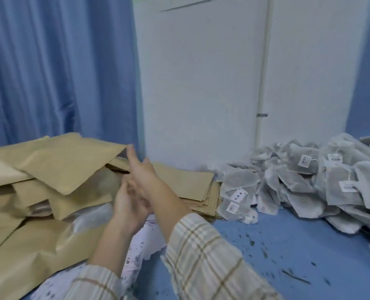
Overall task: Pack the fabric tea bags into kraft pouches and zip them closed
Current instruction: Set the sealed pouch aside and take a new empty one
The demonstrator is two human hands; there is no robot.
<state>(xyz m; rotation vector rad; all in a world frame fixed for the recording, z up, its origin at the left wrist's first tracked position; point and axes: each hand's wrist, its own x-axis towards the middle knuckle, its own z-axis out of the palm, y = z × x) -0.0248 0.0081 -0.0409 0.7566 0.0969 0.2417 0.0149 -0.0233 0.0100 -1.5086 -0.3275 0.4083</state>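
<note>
Both hands meet at the middle of the view, above a blue tabletop [266, 245] speckled with dark tea crumbs [292, 276]. The right hand [146, 180] reaches forward from a plaid beige sleeve [205, 260], its fingers extended and touching the corner of a flat brown kraft paper pouch [71, 163] that lies on top of a loose heap of such pouches on the left. The left hand [129, 204] sits just beneath and against the right, palm turned up, fingers loosely bent; whether it holds anything cannot be told, as the right hand and blur hide its fingertips. A neater stack of flat kraft pouches [192, 191] lies just behind the hands. To the right, a big pile of grey-white fabric tea bags with small white paper tags [309, 180] rests against a white wall panel [201, 83]. Crumpled clear plastic wrap [93, 215] and white printed paper [145, 241] lie under the forearms. Blue curtains [56, 68] hang behind.
</note>
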